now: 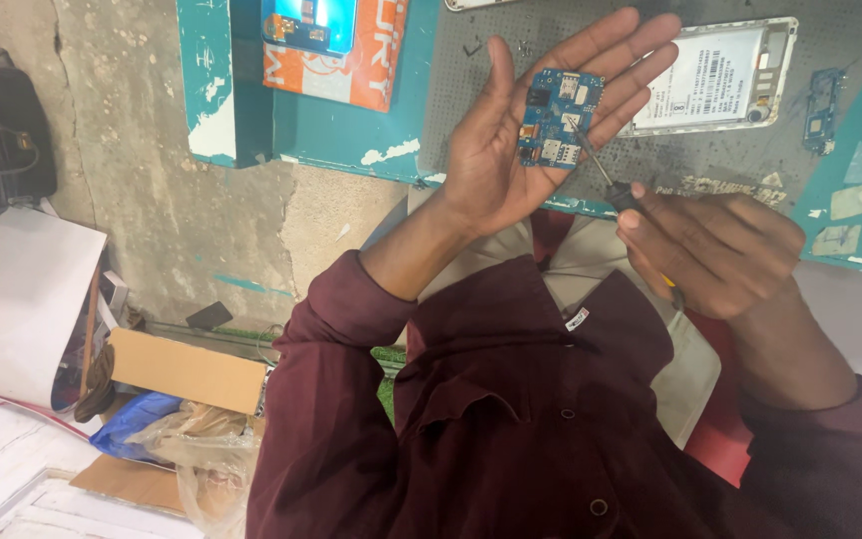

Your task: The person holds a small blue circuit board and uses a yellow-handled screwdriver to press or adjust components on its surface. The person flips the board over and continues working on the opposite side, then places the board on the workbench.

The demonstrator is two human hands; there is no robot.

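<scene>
Your left hand [531, 130] lies open, palm up, fingers spread flat, with a blue board [559, 118] resting on the fingers. The board's long axis runs roughly along your fingers, up and slightly right in view. Your right hand [715, 250] is closed around a screwdriver [606, 170]; its thin shaft slants up and to the left, and the tip touches the board near its middle.

Just beyond your fingertips, on the grey mat [511, 40], lies an open phone [725, 75] with a white rectangular label on its battery, long side left to right. A second small blue board [822, 108] sits at the mat's right edge. To the upper left, an orange box [371, 60] with white lettering rests on the teal table [301, 110], a blue part [308, 22] on top of it.
</scene>
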